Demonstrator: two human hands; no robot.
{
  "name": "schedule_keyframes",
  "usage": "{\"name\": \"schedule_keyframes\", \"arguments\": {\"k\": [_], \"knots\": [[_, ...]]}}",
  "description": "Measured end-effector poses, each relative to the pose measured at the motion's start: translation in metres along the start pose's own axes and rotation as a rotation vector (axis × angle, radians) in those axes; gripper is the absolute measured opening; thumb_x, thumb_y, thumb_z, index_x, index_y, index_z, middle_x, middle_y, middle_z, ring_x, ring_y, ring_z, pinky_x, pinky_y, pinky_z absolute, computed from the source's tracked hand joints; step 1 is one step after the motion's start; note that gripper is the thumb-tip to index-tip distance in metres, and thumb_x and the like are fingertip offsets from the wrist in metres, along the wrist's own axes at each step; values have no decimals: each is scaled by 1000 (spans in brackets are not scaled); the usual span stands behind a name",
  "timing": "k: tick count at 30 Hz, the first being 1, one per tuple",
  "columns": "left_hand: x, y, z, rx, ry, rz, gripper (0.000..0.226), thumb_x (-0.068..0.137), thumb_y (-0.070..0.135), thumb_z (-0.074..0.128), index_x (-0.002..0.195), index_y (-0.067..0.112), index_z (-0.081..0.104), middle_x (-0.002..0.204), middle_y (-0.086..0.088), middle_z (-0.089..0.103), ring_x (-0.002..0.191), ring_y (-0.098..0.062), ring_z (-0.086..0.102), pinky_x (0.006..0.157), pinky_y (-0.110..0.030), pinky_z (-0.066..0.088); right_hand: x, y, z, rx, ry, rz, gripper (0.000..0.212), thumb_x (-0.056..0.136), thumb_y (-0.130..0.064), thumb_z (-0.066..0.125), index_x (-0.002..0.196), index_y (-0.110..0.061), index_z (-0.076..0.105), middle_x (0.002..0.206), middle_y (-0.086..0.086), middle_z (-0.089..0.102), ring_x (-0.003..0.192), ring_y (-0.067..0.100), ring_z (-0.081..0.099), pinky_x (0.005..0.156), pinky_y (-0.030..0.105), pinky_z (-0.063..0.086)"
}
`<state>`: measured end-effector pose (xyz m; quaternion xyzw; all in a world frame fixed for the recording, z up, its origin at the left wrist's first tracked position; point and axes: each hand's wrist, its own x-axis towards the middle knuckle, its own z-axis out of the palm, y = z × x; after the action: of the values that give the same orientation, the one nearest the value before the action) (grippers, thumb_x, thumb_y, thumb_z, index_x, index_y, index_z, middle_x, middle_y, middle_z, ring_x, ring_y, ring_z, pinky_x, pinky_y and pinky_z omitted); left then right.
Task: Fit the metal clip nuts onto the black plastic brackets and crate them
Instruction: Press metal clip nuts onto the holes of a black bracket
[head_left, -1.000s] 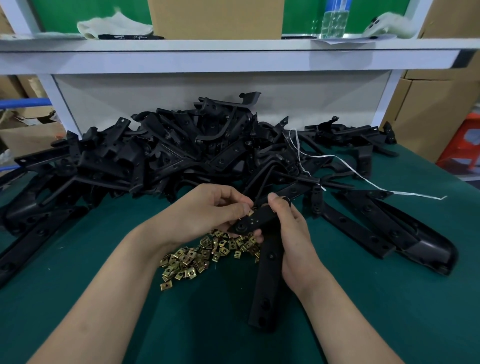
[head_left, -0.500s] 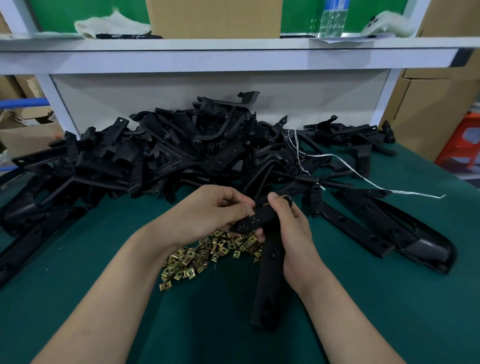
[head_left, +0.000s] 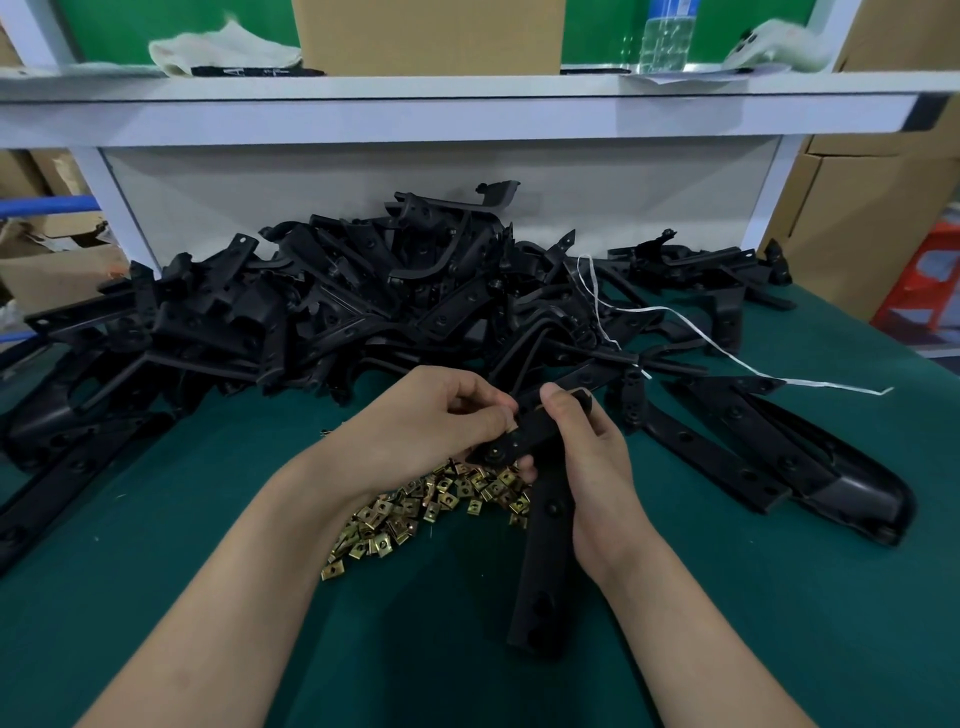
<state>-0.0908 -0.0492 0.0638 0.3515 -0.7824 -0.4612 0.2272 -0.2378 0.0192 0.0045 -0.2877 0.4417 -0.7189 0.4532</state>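
Pinching at the edge of the bracket (head_left: 540, 561), the left hand (head_left: 431, 415) seems to press a clip nut (head_left: 512, 427) on; the right hand (head_left: 592, 467) grips the bracket beside it. Just left of the bracket lie loose nuts (head_left: 415, 514). Pushed askew, the nut could spring off into them.

Dim overhead light, edges bowed, perhaps slightly soft.
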Motion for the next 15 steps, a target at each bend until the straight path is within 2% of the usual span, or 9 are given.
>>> {"name": "schedule_keyframes", "arguments": {"k": [5, 9, 13, 15], "knots": [[1, -1, 0, -8, -7, -2, 7, 94, 28, 69, 96, 26, 75, 71, 14, 71, 58, 5, 57, 58, -9, 47, 0, 0, 0, 9, 12, 1, 21, 90, -33, 73, 76, -20, 65, 72, 4, 66, 49, 14, 56, 46, 23, 48], [1, -2, 1, -10, 0, -1, 6, 94, 28, 70, 94, 27, 76, 76, 8, 73, 59, 2, 56, 59, -11, 49, -1, 0, -1, 10, 3, -3, 20, 90, -33, 73, 77, -20, 64, 73, 2, 66, 52, 13, 57, 47, 23, 48], [1, -2, 3, 8, 5, 9, 6, 94, 29, 69, 95, 28, 75, 67, 18, 68, 55, 6, 55, 55, -7, 43, 0, 1, -3, 2, 3, -9, 21, 90, -33, 72, 79, -18, 62, 73, 4, 65, 51, 14, 55, 47, 24, 47], [1, -1, 5, 18, 8, 15, 6, 94, 28, 69, 96, 27, 75, 70, 22, 69, 59, 8, 59, 58, -4, 42, 1, 2, -4, 1, 13, -13, 23, 90, -33, 72, 80, -17, 61, 74, 6, 66, 50, 15, 55, 46, 25, 47]]}}
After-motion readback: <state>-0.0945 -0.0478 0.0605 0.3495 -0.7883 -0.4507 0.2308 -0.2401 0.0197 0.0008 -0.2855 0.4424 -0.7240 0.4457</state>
